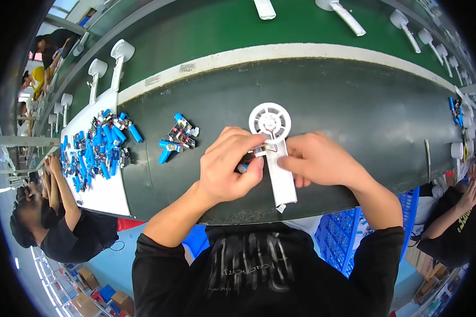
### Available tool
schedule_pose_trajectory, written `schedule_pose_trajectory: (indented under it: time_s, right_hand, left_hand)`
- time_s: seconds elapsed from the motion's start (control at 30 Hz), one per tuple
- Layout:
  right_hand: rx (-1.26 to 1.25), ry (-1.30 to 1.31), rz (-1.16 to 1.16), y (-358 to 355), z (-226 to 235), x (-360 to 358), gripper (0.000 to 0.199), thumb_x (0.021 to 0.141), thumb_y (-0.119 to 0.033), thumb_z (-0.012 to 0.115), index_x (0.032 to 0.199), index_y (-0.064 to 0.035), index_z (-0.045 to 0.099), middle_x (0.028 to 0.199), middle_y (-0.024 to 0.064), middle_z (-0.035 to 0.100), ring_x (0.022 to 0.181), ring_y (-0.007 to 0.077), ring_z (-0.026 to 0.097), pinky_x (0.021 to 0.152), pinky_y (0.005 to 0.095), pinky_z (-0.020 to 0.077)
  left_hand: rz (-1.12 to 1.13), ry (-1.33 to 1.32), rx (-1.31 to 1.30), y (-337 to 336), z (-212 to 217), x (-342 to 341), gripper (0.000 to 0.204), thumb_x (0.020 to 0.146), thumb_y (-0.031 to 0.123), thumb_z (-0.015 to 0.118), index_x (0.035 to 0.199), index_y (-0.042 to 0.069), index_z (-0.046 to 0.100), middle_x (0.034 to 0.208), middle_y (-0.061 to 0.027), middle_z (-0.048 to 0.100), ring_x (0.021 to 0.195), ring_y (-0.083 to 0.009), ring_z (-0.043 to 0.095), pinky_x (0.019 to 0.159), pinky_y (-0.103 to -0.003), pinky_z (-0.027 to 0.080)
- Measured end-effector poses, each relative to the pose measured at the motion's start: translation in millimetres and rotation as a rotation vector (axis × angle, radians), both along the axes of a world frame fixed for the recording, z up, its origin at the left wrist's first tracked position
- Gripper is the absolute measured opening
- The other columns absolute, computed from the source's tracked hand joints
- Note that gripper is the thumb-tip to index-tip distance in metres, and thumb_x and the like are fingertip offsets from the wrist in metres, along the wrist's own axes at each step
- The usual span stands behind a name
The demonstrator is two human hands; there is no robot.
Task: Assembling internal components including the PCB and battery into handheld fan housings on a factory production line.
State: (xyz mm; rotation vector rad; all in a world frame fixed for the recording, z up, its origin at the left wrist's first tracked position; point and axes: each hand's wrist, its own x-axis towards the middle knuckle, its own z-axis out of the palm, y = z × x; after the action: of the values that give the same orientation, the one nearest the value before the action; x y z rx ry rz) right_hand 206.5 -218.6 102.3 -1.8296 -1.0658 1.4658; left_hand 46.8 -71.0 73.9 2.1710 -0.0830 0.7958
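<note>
One white fan shell (274, 161), handle (284, 185) toward wearer (254, 277)

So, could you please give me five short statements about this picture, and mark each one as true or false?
1. The left hand holds a small part. True.
2. The blue pile lies mostly on a white sheet. True.
3. The right hand touches the blue pile. False: it touches the white housing.
4. The white housing's round head points toward the person. False: it points away, toward the green belt.
5. More housings are on the green belt. True.
</note>
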Motion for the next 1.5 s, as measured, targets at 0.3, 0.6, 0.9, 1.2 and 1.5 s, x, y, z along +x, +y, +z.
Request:
schedule_pose_trajectory:
  time_s: [0.3,0.6,0.9,1.2,1.5]
  right_hand:
    - [0.207,0.034,-0.319,27,-9,5,0.02,0.091,-0.013,0.055,0.083,0.0042,0.061,0.067,0.0097,0.065,0.048,0.013,0.06,0.044,0.0261,0.0482]
    - [0.292,-0.188,-0.277,193,5,58,0.022,0.083,-0.013,0.056,0.074,0.0049,0.064,0.058,0.0103,0.063,0.045,0.0172,0.058,0.041,0.033,0.0429]
    - [0.372,-0.27,-0.562,310,-32,78,0.02,0.08,-0.009,0.055,0.079,0.005,0.068,0.061,0.0149,0.067,0.047,0.0218,0.066,0.043,0.0355,0.0523]
    - [0.833,-0.564,-0.576,199,-6,93,0.018,0.084,-0.022,0.061,0.089,-0.0052,0.067,0.082,0.0186,0.068,0.077,0.039,0.066,0.07,0.0461,0.0523]
    - [0.278,-0.872,-0.814,42,-11,252,0.063,0.075,-0.04,0.075,0.115,0.0071,0.06,0.106,0.0257,0.066,0.099,0.0361,0.065,0.084,0.0418,0.0511]
  left_hand:
    - [0.172,0.332,-0.825,10,4,17,0.022,0.093,0.002,0.051,0.113,-0.006,0.053,0.088,-0.0153,0.068,0.07,-0.0183,0.068,0.064,-0.03,0.054]
    - [0.468,0.416,-0.662,146,29,76,0.021,0.09,0.01,0.05,0.102,-0.006,0.057,0.082,-0.0166,0.065,0.048,-0.0168,0.056,0.043,-0.031,0.046]
    - [0.783,0.417,-0.264,259,1,125,0.023,0.084,0.02,0.06,0.092,0.001,0.07,0.08,-0.0165,0.07,0.068,-0.0274,0.068,0.064,-0.039,0.054]
    - [0.913,0.387,0.034,282,2,77,0.034,0.081,0.024,0.06,0.106,0.003,0.069,0.102,-0.0208,0.069,0.098,-0.0354,0.066,0.087,-0.041,0.051]
    - [0.297,0.669,0.259,115,55,-55,0.037,0.088,0.026,0.063,0.116,0.003,0.064,0.116,-0.0176,0.064,0.11,-0.034,0.057,0.096,-0.04,0.044]
